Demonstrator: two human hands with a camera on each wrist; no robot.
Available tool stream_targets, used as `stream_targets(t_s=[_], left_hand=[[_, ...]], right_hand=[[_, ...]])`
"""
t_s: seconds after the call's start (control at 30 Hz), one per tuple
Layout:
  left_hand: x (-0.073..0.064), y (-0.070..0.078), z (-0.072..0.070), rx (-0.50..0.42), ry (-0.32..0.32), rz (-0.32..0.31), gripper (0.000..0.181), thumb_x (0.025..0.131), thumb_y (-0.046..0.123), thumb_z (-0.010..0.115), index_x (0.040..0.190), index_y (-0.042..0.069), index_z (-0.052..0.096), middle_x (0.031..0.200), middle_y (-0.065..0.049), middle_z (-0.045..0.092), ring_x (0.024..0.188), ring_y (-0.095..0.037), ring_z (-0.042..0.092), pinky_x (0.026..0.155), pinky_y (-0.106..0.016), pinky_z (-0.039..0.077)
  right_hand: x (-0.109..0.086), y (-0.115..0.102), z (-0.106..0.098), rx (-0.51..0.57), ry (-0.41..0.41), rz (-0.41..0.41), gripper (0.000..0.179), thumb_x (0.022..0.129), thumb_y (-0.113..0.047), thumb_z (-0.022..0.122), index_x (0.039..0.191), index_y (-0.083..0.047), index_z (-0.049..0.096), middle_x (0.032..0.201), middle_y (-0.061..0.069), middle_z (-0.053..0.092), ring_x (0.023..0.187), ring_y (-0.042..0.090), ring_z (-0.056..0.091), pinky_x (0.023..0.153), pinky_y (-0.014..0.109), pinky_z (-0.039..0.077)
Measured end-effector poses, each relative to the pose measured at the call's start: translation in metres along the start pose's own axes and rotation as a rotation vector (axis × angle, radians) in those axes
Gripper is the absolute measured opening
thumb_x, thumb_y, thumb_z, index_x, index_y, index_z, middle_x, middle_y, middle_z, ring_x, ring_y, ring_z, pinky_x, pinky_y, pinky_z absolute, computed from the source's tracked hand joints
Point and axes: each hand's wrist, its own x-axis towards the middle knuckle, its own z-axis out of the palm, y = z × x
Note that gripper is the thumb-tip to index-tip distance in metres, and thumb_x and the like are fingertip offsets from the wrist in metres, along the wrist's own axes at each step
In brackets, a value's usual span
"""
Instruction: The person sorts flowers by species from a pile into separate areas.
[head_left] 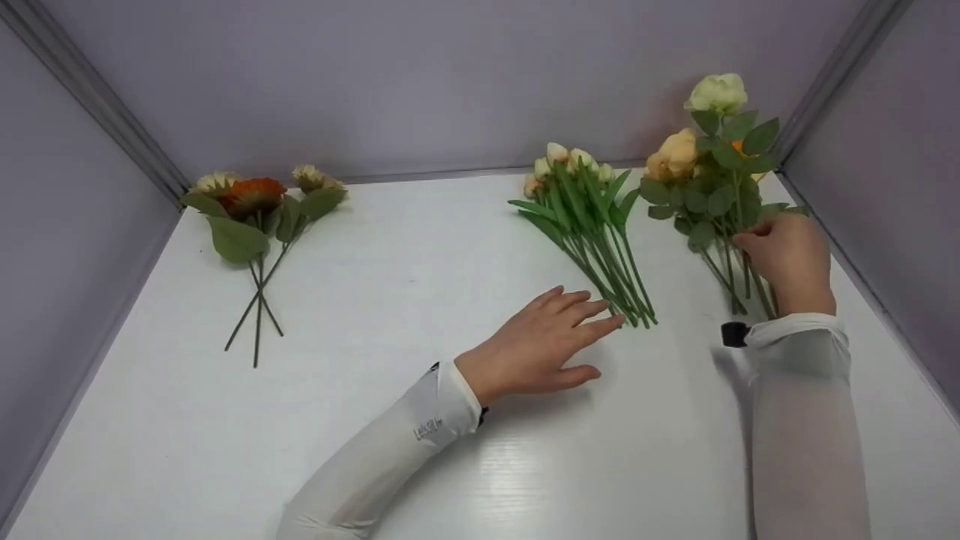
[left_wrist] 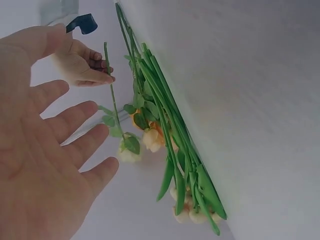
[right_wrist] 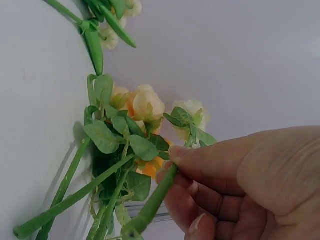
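Between thumb and fingers my right hand (head_left: 789, 251) pinches the green stem of a white rose (head_left: 718, 94), raised above a bunch of peach and orange roses (head_left: 675, 156) at the back right. The right wrist view shows the held stem (right_wrist: 152, 202) slanting past the fingertips. My left hand (head_left: 544, 341) is spread palm down, fingers straight, holding nothing. It hovers near the stem ends of a bunch of pale tulips (head_left: 600, 240); whether it touches them I cannot tell. In the left wrist view the white rose (left_wrist: 129, 147) hangs apart from the other stems.
On the left of the white table (head_left: 360, 300) lie several flowers with crossed stems, among them an orange-red one (head_left: 255, 196) and a cream one (head_left: 313, 178). Grey walls (head_left: 450, 82) bound the table at the back and both sides.
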Motion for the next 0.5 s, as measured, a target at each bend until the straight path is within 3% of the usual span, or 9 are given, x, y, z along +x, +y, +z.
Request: stream_targets(t_s=[0.07,0.13,0.3,0.5], left_hand=[[-0.001,-0.001,0.000,-0.005,0.002,-0.001,0.071,0.103,0.050,0.057,0.163,0.025,0.030,0.162,-0.003,0.037,0.151,-0.024,0.028,0.124,-0.045,0.015],[-0.001,-0.001,0.000,-0.012,0.005,0.000,0.070,0.103,0.051,0.056,0.163,0.025,0.030,0.162,-0.003,0.037,0.151,-0.024,0.028,0.124,-0.045,0.016],[-0.001,-0.003,-0.001,-0.040,0.008,0.008,0.070,0.103,0.051,0.055,0.162,0.024,0.030,0.162,-0.004,0.037,0.151,-0.024,0.028,0.124,-0.044,0.015],[-0.002,-0.004,-0.002,-0.063,0.000,0.002,0.068,0.103,0.050,0.055,0.162,0.025,0.032,0.162,-0.004,0.037,0.151,-0.024,0.029,0.124,-0.045,0.015]], right_hand=[[0.002,0.003,0.000,-0.025,-0.019,0.008,0.032,0.101,-0.024,0.064,0.104,0.007,0.073,0.089,0.020,0.070,0.067,0.026,0.057,0.056,0.039,0.045],[0.003,0.005,0.000,-0.050,-0.048,0.024,0.031,0.100,-0.024,0.064,0.090,0.005,0.071,0.074,0.014,0.066,0.060,0.023,0.054,0.052,0.037,0.043],[0.004,0.010,0.001,-0.106,-0.120,0.060,0.038,0.097,-0.023,0.064,0.062,-0.011,0.058,0.053,-0.001,0.048,0.050,0.017,0.044,0.046,0.035,0.037],[0.003,0.014,-0.001,-0.114,-0.191,0.091,0.030,0.095,-0.024,0.065,0.074,-0.002,0.071,0.064,0.005,0.063,0.057,0.022,0.053,0.049,0.037,0.044]])
